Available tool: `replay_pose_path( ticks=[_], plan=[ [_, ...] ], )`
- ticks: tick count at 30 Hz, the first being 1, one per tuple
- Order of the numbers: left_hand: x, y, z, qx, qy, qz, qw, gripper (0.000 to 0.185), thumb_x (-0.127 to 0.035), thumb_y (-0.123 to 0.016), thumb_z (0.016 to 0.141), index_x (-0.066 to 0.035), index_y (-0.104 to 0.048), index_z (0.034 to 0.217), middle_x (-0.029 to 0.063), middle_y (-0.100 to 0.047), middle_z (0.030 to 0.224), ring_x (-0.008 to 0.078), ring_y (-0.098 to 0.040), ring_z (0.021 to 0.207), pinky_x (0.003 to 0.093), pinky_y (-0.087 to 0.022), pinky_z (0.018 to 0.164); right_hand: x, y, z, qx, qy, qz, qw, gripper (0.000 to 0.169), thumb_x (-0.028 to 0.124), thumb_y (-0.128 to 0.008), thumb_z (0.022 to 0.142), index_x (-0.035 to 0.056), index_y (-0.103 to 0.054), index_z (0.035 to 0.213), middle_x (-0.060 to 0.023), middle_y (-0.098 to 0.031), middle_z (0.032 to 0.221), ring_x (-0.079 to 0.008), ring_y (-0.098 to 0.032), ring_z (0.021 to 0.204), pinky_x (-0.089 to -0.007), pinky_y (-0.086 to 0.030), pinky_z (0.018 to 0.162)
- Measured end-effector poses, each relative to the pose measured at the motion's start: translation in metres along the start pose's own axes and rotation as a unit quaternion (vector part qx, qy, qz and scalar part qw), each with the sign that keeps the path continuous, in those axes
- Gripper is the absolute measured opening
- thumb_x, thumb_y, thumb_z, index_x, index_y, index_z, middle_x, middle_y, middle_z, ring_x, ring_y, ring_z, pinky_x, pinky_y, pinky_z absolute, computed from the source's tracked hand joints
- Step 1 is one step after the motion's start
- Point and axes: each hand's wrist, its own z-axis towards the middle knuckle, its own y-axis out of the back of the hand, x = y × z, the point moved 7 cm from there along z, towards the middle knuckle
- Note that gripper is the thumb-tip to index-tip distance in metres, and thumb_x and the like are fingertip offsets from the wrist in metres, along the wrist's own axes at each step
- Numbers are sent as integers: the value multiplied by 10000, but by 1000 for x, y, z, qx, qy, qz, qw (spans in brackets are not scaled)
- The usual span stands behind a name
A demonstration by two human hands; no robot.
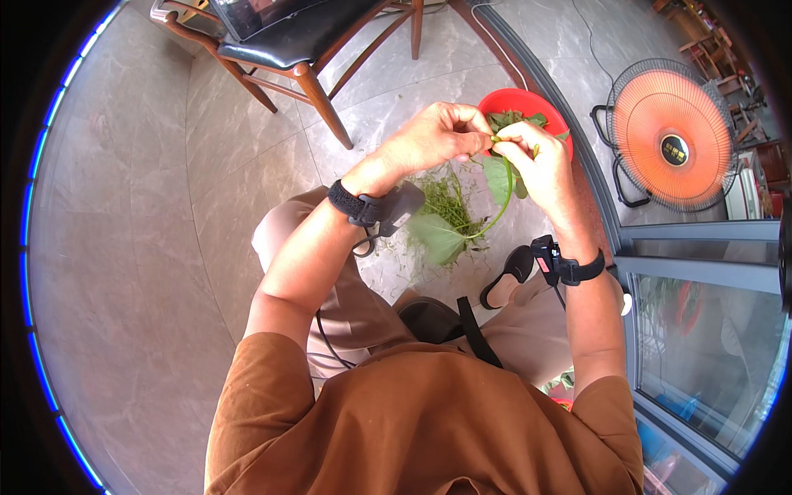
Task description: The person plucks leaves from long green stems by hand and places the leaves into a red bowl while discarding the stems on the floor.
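Pinched at its end between thumb and fingers of both hands is a green leaf stalk, which curves down below them. My left hand grips the tip from the left, and my right hand holds it from the right, fingertips almost touching. A broad green leaf hangs from the stalk's lower end. Just behind the hands is a red plastic basin with green leaves inside. Another leaf shows below my fingers. On the floor lies a heap of thin green stem strips.
A wooden chair with a black seat stands at the upper left. At right, an orange-faced round fan-shaped heater stands past a grey door track. A glass door is close on my right. Both wrists wear strapped devices with cables.
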Motion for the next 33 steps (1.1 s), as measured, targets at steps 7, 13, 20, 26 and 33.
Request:
replay_pose_path(
  ticks=[7, 13, 20, 26, 33],
  plan=[
    [8, -2, 0, -23, 48, -121, 991, 74, -155, -624, 885, -86, -645, 901, -47, -607, 801, 28, -544, 730, 176, -443, 652, -4, -5, 1, 14, -2, 67, 998, 76, 24, -631, 826, 12, -594, 891, -24, -620, 770, -73, -551, 664, -233, -441, 615],
    [14, -5, -1, -54, 75, -211, 973, 83, -156, -621, 895, -75, -639, 902, -35, -596, 794, 20, -547, 712, 143, -460, 629, -13, -12, 2, 5, -4, 176, 984, 43, 29, -589, 875, 16, -578, 914, 20, -592, 772, -35, -518, 675, -202, -413, 608],
    [24, -2, 1, -55, 91, -268, 958, 72, -117, -620, 889, -70, -634, 942, -17, -636, 843, 38, -600, 751, 143, -495, 625, -15, -15, 2, -15, -33, 241, 970, 72, 50, -583, 890, 40, -585, 961, 42, -570, 756, -11, -454, 625, -173, -351, 549],
    [36, -1, 1, -64, 102, -264, 957, 86, -115, -612, 893, -66, -622, 962, -5, -641, 852, 49, -605, 758, 157, -503, 646, -21, 1, 8, -54, -45, 302, 951, 74, 55, -600, 884, 49, -595, 957, 57, -586, 827, 1, -465, 644, -158, -365, 564],
    [57, 8, -7, -97, 145, -242, 954, 64, -115, -622, 883, -60, -626, 914, -15, -610, 802, 40, -579, 701, 152, -486, 603, -37, 49, 13, -138, -54, 298, 943, 112, 38, -566, 899, 59, -581, 1008, 7, -606, 886, 9, -363, 564, -145, -247, 457]
  ],
)
